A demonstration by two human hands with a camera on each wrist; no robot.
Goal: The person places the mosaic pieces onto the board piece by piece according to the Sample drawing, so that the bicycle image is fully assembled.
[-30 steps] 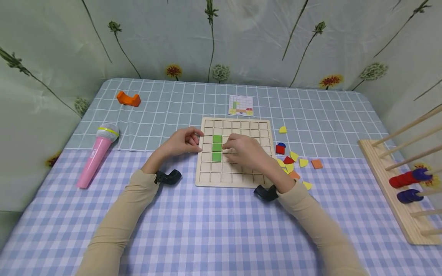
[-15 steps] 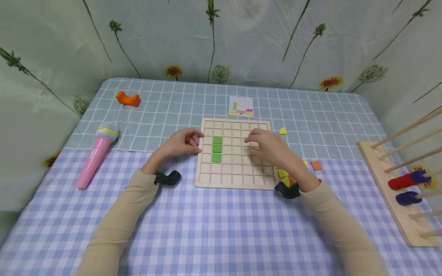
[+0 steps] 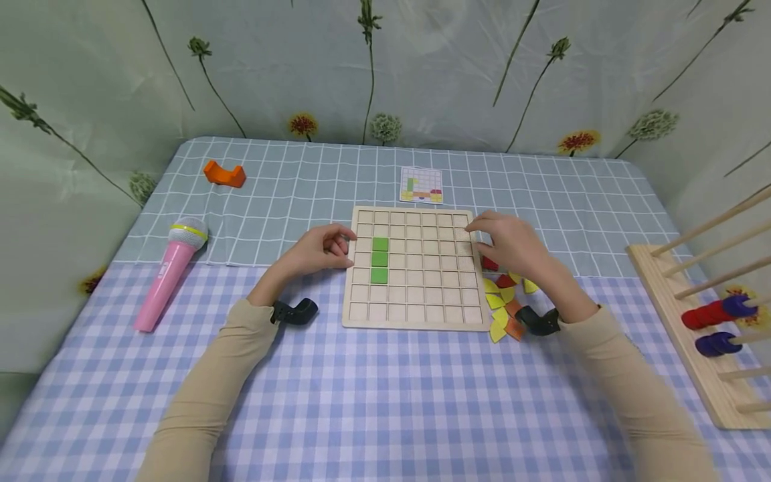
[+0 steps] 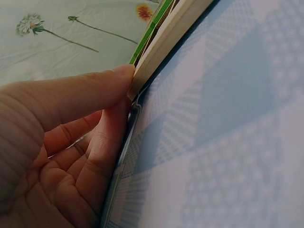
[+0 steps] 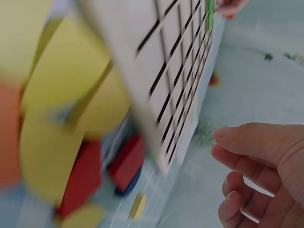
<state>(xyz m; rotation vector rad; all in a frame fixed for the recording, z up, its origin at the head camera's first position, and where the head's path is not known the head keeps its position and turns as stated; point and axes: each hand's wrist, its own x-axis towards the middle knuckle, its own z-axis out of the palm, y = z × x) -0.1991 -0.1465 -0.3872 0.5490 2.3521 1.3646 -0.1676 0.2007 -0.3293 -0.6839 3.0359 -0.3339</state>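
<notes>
A wooden grid board [image 3: 424, 281] lies flat, with three green square tiles [image 3: 379, 259] in one column at its left. My left hand [image 3: 317, 249] is at the board's left edge; thumb and forefinger touch it a little apart, the other fingers bent. In the left wrist view the thumb [image 4: 102, 88] meets the board's rim. Just past the right edge hovers my right hand [image 3: 512, 242], above a red tile [image 3: 490, 264]. Its thumb and forefinger are slightly apart in the right wrist view, nothing visible between them. Yellow pieces [image 3: 496, 314] and orange pieces [image 3: 515, 329] lie below it.
A pattern card [image 3: 421, 185] lies behind the board. At the left are a pink toy microphone [image 3: 165, 281] and an orange curved block [image 3: 224, 175]. A wooden peg stand [image 3: 680, 335] with red and blue beads stands at the right edge.
My right hand has moved right, from beside the green tiles across the board to beyond its right edge. The left hand and the green tiles have stayed put.
</notes>
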